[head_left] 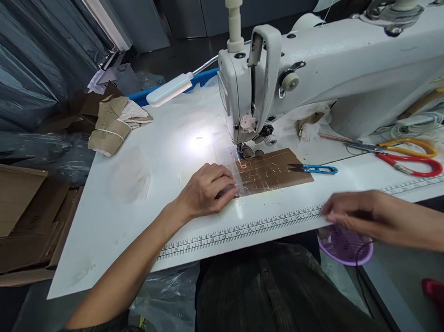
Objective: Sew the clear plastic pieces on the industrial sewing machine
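Now the brown panel [269, 174] stretches lengthwise rightward from our nearer left hand [209, 189]; whether this or our right hand [368, 213] grips anything, we can't tell.

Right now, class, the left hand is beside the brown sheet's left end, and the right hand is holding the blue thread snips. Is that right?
Not quite. The head view shows the right hand apart from the blue thread snips, which lie partly on the brown sheet; that hand is at the ruler strip. The left hand is beside the sheet's left end.
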The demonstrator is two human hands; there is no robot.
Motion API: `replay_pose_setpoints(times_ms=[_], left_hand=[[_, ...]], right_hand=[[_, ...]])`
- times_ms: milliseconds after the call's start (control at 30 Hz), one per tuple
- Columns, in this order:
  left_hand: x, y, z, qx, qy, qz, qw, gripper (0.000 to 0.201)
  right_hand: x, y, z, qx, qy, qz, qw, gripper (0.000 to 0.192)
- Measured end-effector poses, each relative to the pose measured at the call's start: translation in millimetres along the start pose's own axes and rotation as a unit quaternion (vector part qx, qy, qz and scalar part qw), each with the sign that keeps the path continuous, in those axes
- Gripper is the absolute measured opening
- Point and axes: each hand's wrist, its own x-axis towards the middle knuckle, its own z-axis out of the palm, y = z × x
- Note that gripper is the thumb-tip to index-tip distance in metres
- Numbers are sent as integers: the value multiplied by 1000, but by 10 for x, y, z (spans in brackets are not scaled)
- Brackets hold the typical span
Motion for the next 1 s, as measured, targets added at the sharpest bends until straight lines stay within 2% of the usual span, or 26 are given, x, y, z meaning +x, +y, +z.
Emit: replay_pose_setpoints(times_ms=[33, 100, 233, 333, 433, 567, 700, 800, 1000], left_hand=[[-11, -10, -19, -6, -26, 8, 1000, 15], [-32, -18, -24, -2, -54, 11, 998, 15], [-54, 66, 25, 1, -35, 23, 999, 17], [-64, 192, 23, -22, -32, 49, 998, 13], [-90, 271, -2, -31, -30, 62, 997, 7], [-136, 267, -4, -38, -28, 62, 997, 5], [-165, 243, 34, -51, -18, 54, 997, 8], [-179, 242, 61, -59, -7, 48, 997, 9], [-187, 243, 69, -58, -4, 35, 998, 8]], right_hand=[[120, -47, -20, -41, -3, -24, 999, 18], [383, -128, -5, -89, 35, -58, 994, 21], [921, -203, 180, -128, 49, -166, 977, 21], [1273, -199, 343, -155, 18, -264, 952, 29], [1520, -157, 448, -212, -1, -323, 922, 35], [1648, -110, 490, -297, 1, -334, 895, 36], [1652, -96, 499, -309, 7, -327, 893, 36], [1653, -70, 506, -288, 17, -330, 899, 37], [1588, -21, 478, -171, 35, -375, 911, 34]])
